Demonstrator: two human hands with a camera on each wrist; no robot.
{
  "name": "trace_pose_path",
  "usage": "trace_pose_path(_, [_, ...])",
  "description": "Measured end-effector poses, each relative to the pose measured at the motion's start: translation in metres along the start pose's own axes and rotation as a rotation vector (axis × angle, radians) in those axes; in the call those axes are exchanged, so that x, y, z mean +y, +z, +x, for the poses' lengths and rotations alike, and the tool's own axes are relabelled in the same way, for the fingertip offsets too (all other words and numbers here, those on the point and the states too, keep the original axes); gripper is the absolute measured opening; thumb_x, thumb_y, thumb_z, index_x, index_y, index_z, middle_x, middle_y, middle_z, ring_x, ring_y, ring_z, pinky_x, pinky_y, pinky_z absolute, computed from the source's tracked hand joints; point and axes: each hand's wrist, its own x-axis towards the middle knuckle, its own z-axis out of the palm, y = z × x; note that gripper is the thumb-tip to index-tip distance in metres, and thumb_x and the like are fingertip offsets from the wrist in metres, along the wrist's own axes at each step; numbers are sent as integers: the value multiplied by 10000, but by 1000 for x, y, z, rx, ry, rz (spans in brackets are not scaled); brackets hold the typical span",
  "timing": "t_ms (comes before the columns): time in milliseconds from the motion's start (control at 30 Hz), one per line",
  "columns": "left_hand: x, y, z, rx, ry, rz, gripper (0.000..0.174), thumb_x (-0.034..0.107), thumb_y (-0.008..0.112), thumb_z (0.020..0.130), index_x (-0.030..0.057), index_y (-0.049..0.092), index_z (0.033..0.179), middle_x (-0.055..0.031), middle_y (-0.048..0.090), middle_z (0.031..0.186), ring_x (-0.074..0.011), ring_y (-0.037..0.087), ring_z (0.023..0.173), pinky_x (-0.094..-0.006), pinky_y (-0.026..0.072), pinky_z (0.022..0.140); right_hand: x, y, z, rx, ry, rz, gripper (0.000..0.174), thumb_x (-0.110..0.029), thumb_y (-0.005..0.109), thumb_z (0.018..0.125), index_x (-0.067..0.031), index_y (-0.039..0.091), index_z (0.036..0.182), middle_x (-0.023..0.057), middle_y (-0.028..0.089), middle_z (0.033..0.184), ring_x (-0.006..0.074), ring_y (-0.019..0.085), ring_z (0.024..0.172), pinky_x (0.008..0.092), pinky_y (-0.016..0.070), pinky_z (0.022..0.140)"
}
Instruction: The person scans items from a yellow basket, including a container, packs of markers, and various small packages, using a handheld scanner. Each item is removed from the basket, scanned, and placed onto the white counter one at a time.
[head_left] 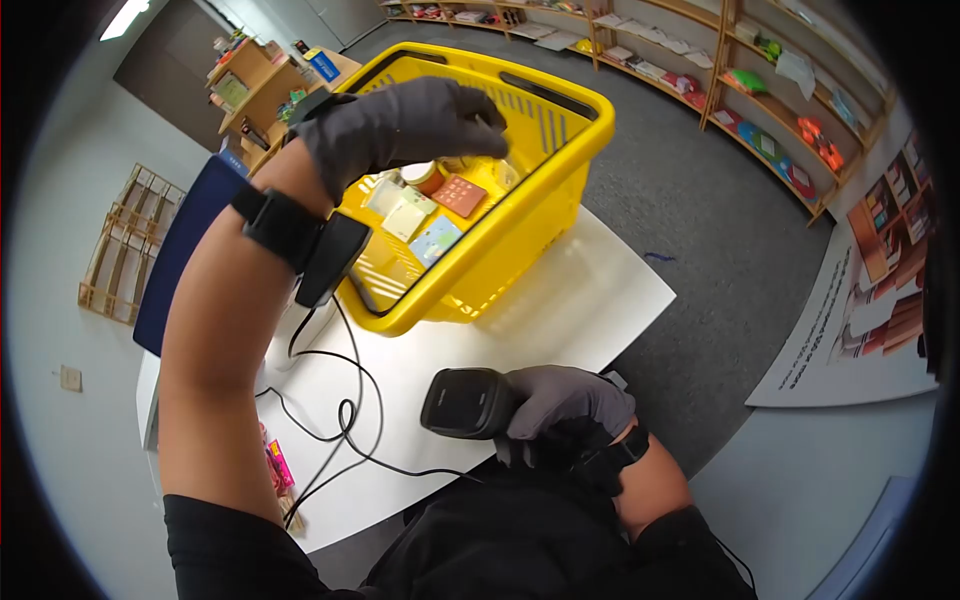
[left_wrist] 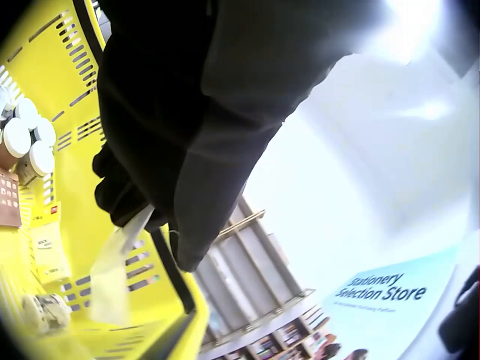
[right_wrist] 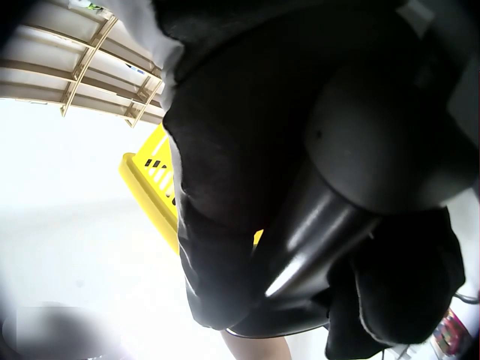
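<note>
In the head view my gloved left hand (head_left: 415,125) reaches over the yellow shopping basket (head_left: 597,125), its fingers bent downward. The left wrist view shows these fingers pinching a thin, whitish, blurred strip-like item (left_wrist: 111,281) that hangs inside the basket; its kind I cannot tell. Below lie a reddish-brown square case (head_left: 460,196), a pale box (head_left: 408,215), a light-blue packet (head_left: 436,240) and several white-lidded jars (left_wrist: 16,138). My gloved right hand (head_left: 572,402) grips a black handheld barcode scanner (head_left: 465,403) by its handle, close to my body at the table's front edge.
The basket stands on a white table (head_left: 520,335). A black cable (head_left: 375,395) loops across the tabletop. Pink packaging (head_left: 278,462) lies at the table's left, beneath my left arm. Wooden shelves (head_left: 720,60) with goods line the far wall.
</note>
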Motion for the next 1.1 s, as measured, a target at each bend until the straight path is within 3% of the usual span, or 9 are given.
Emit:
trace_pose_path(100, [2, -16, -59, 330, 183, -375, 414, 182, 724, 946, 15, 681, 1322, -96, 754, 1152, -153, 710, 1021, -287, 547, 925, 0, 2, -2, 14, -22, 28, 719, -164, 786, 700, 93, 588, 1342, 230, 740, 933, 296, 739, 800, 377, 616, 687])
trace_pose_path(200, [0, -7, -126, 603, 139, -631, 395, 94, 694, 943, 9, 677, 1328, -72, 740, 1168, -132, 689, 1029, -277, 543, 929, 4, -1, 4, -20, -30, 12, 766, -185, 788, 679, 105, 577, 1356, 246, 741, 942, 312, 740, 793, 410, 619, 695])
trace_pose_path(267, [-4, 5, -169, 759, 121, -755, 392, 50, 678, 941, 6, 675, 1331, -60, 733, 1175, -122, 679, 1033, -272, 540, 931, 11, -2, 6, -34, -162, 52, 714, -213, 772, 716, 101, 603, 1334, 214, 738, 912, 319, 725, 790, 408, 609, 732])
trace_pose_path(367, [-20, 44, -225, 1060, 29, -1077, 473, -30, 666, 917, 9, 647, 1388, -70, 710, 1296, -110, 653, 1083, -269, 534, 952, 21, -3, 10, -39, -242, 88, 705, -240, 767, 739, 108, 607, 1331, 204, 734, 886, 333, 716, 784, 425, 607, 759])
trace_pose_path(500, [-39, 107, -260, 1328, 78, -1188, 554, -25, 710, 896, 31, 627, 1441, -68, 721, 1300, -112, 677, 1062, -261, 550, 957, 19, 13, 20, 50, -321, 74, 740, -329, 753, 791, 134, 581, 1344, 218, 721, 834, 331, 700, 728, 466, 610, 765])
trace_pose_path(633, [-51, 149, -289, 1262, -4, -1383, 637, -94, 659, 877, 19, 567, 1497, -119, 625, 1482, -151, 625, 1270, -297, 518, 1075, 23, 35, 27, 285, -319, -122, 770, -478, 691, 900, 149, 564, 1330, 200, 681, 735, 280, 663, 621, 472, 604, 727])
trace_pose_path(800, [-69, 160, -296, 1210, -36, -1281, 619, -83, 663, 882, 16, 574, 1487, -112, 644, 1458, -171, 626, 1299, -309, 510, 1105, 4, 87, 55, 535, -234, -275, 730, -523, 591, 1001, 144, 576, 1297, 107, 575, 596, 254, 637, 592, 402, 602, 677])
trace_pose_path(900, [-66, 163, -295, 1206, -49, -1207, 547, -32, 638, 910, 31, 618, 1453, -74, 750, 1214, -94, 682, 974, -258, 563, 897, -19, 147, 66, 589, -198, -496, 704, -505, 527, 1054, 153, 568, 1300, 118, 594, 607, 257, 656, 610, 358, 602, 696])
trace_pose_path(1100, [-68, 169, -287, 1173, 19, -1182, 523, -10, 650, 907, 48, 645, 1426, -71, 771, 1114, -83, 680, 893, -255, 569, 835, -20, 186, 89, 645, -271, -519, 693, -512, 490, 1072, 150, 604, 1244, 129, 614, 619, 264, 685, 625, 337, 601, 678])
